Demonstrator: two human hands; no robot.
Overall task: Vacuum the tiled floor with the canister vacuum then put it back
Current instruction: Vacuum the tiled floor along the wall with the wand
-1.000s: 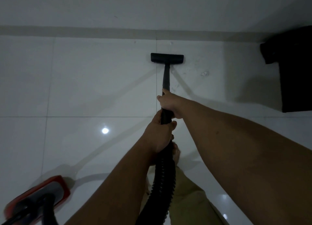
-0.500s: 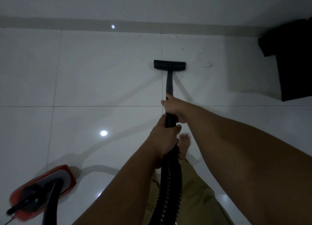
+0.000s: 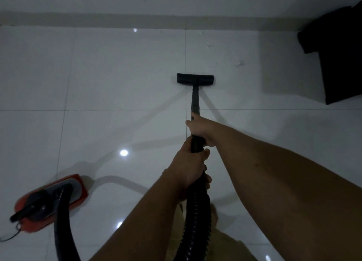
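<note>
A black vacuum wand (image 3: 195,99) runs forward from my hands to a flat black floor nozzle (image 3: 195,78) lying on the white tiled floor (image 3: 117,74). My right hand (image 3: 200,130) grips the wand higher up. My left hand (image 3: 191,167) grips it just below, where the ribbed black hose (image 3: 196,217) begins. The red canister vacuum (image 3: 49,204) sits on the floor at the lower left, with its hose curving off the bottom edge.
A dark piece of furniture (image 3: 340,53) stands against the wall at the upper right. A grey skirting strip (image 3: 137,20) lines the wall ahead. Small bits of debris (image 3: 240,64) lie right of the nozzle. A thin cord (image 3: 11,236) trails from the canister. My bare foot (image 3: 214,214) shows beside the hose.
The nozzle has drawn back from the wall toward me, a little at a time. The canister has come further into view at the lower left. Both hands keep their grip.
</note>
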